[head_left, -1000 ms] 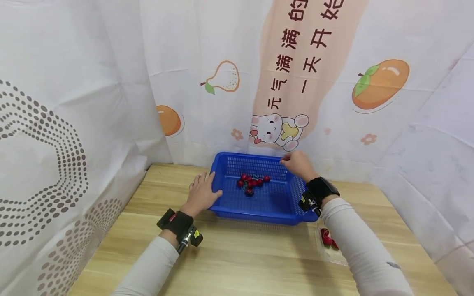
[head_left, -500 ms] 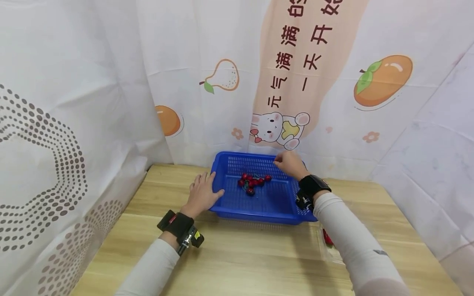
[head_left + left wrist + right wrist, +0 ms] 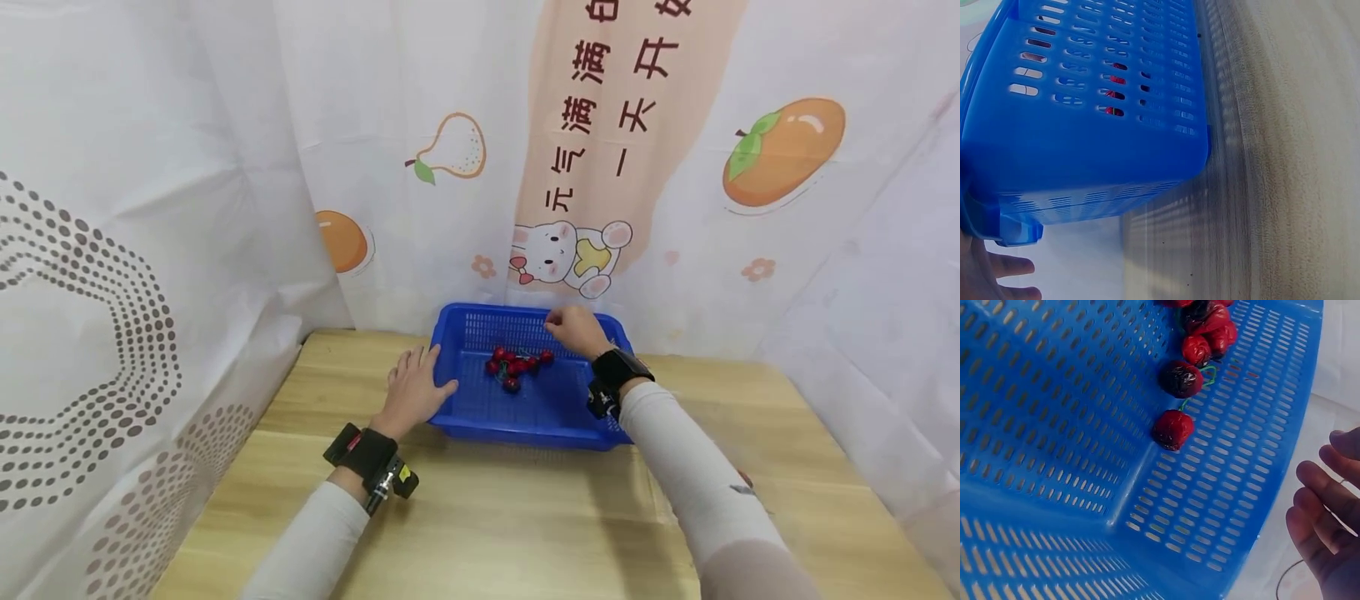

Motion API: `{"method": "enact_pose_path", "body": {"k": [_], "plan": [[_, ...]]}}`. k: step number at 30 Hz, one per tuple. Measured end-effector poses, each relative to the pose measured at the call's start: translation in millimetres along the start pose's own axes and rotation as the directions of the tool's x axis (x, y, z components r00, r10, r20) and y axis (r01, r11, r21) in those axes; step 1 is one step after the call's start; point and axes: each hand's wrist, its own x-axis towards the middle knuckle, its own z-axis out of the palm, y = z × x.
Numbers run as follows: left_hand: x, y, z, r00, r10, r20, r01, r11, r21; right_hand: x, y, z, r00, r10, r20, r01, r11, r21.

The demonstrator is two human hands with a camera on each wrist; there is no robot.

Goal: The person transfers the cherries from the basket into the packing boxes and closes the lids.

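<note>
Cherries (image 3: 516, 367) lie in the blue perforated basket (image 3: 517, 434), left hand (image 3: 412, 388) splayed at its rim, right hand (image 3: 581, 331) possibly gripping something, I cannot tell; placing seems under way, probably calling next for lowering that hand

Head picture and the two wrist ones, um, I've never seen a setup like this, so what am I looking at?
There's no robot here, just a person with bare hands. A head-worn camera took the wide picture, looking forward and down; cameras worn at the wrists, where you see black bands, took the two close-ups.

On the wooden table stands a blue basket with red cherries inside. The left hand rests on the basket's left rim, thumb over the edge. The right hand hovers over the basket's far side, and I see nothing in its fingers. A small reddish thing peeks out past the right sleeve; I can't tell what it is.
</note>
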Motion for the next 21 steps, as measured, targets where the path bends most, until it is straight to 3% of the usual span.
{"method": "enact_pose_path", "body": {"k": [9, 21], "plan": [[-1.0, 1.7, -1.4, 1.000, 0.003, 0.024, -0.003, 1.000, -0.005, 5.8, 15.8, 24.9, 1.000, 0.001, 0.022, 0.000, 0.998, -0.056], [0.4, 3.8, -0.9, 1.000, -0.011, 0.016, 0.010, 1.000, 0.015, 8.5, 11.1, 52.1, 0.977, 0.054, 0.207, -0.037, 0.996, -0.087]]}}
